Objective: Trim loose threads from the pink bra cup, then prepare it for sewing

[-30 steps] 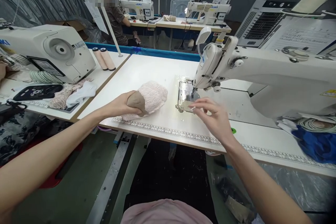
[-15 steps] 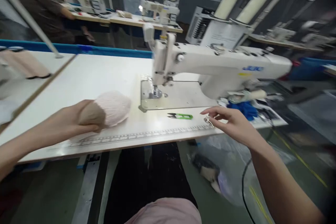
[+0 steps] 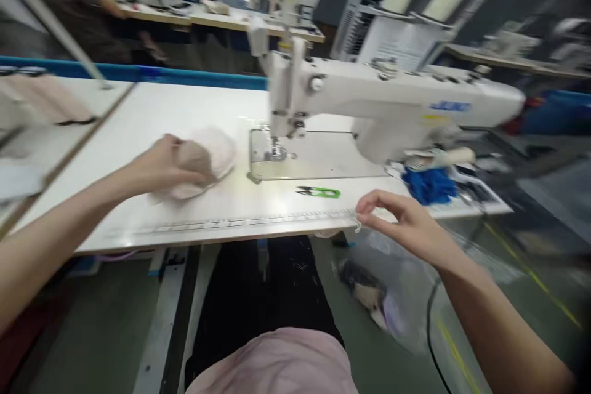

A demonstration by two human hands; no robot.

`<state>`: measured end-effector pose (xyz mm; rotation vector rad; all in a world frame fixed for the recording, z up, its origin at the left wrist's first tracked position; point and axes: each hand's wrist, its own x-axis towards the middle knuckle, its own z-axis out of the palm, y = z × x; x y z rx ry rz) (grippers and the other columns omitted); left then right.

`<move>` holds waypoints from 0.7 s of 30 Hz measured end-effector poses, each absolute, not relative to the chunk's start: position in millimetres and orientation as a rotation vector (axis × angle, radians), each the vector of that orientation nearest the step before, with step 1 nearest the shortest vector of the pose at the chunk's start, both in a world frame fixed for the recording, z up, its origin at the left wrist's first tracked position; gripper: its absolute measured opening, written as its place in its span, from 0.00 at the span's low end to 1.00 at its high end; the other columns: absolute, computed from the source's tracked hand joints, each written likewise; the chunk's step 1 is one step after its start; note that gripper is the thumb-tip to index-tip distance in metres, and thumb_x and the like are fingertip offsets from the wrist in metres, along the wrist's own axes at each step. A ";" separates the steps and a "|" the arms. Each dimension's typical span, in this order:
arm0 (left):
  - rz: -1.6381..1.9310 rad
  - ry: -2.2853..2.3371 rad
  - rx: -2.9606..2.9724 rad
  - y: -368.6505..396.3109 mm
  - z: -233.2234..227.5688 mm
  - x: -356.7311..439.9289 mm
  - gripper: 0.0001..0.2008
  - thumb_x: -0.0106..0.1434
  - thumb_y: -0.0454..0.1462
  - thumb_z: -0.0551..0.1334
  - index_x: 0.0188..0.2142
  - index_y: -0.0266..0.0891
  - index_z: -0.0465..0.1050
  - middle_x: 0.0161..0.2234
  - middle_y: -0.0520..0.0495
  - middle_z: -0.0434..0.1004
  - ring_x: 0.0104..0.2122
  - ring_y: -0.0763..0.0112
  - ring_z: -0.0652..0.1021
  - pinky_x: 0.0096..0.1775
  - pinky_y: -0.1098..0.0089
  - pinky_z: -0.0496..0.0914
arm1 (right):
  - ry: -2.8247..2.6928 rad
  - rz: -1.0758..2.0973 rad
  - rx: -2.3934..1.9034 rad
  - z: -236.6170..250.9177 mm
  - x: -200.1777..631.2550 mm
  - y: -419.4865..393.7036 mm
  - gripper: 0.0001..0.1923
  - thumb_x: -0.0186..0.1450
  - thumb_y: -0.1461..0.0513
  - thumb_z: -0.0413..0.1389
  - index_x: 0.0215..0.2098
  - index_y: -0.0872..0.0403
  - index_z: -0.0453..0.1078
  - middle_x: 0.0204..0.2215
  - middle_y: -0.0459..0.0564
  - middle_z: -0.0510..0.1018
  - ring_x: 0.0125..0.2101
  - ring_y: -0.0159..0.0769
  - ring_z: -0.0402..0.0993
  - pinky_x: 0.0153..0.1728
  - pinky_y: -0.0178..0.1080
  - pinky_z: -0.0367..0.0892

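My left hand (image 3: 154, 166) rests on the white counter (image 3: 184, 114) with its fingers (image 3: 187, 177) wrapped around a soft bundle of pale pink and tan fabric (image 3: 203, 157); the fingers are clamped on the near side of the bundle, and the bundle bulges out beyond my fingertips toward the machine. Far off to the left of those fingers, on a neighbouring surface, lie blurred pinkish cones (image 3: 46, 104); I cannot make them out any better.

Just past the bundle, to the right of my left fingers, sits the metal needle plate (image 3: 265, 157) under the head of the white sewing machine (image 3: 369, 101), whose body stretches away to the right. Between my two hands, nearer the right fingers, a pair of green-handled thread snips (image 3: 321, 192) lies flat on the counter, touching neither hand.

My right hand (image 3: 406, 225) hovers at the front edge of the counter, beside the printed ruler strip (image 3: 240, 221). Its fingers (image 3: 369, 204) are pinched together on a small pale scrap of thread or trim (image 3: 357, 225) that dangles just below the fingertips; the blur keeps me from saying exactly what it is. Beyond these fingers, up and to the right, a heap of blue cloth (image 3: 429, 184) lies by the machine base
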<state>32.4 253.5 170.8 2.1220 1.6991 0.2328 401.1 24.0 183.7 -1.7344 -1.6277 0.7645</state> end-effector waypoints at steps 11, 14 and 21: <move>0.008 1.673 2.257 236.0 178.3 41.0 0.53 0.40 0.49 0.71 0.64 0.41 0.53 0.51 0.35 0.72 0.45 0.45 0.75 0.39 0.59 0.69 | -1.687 1.127 -1.609 164.2 361.9 39.7 0.16 0.65 0.46 0.58 0.37 0.49 0.74 0.30 0.49 0.75 0.33 0.40 0.72 0.30 0.36 0.65; 0.137 1.670 2.135 236.8 171.2 44.4 0.52 0.34 0.42 0.74 0.60 0.42 0.59 0.50 0.35 0.72 0.46 0.40 0.74 0.43 0.55 0.68 | -1.673 1.171 -1.576 159.7 358.5 39.3 0.16 0.65 0.46 0.57 0.37 0.50 0.74 0.29 0.49 0.75 0.33 0.39 0.72 0.31 0.36 0.65; 0.529 1.642 1.687 257.7 171.8 19.9 0.43 0.37 0.40 0.72 0.55 0.39 0.66 0.50 0.35 0.73 0.53 0.40 0.72 0.48 0.55 0.69 | -1.569 1.230 -1.375 145.6 341.8 40.6 0.17 0.66 0.47 0.57 0.38 0.52 0.73 0.27 0.47 0.73 0.29 0.36 0.71 0.30 0.37 0.67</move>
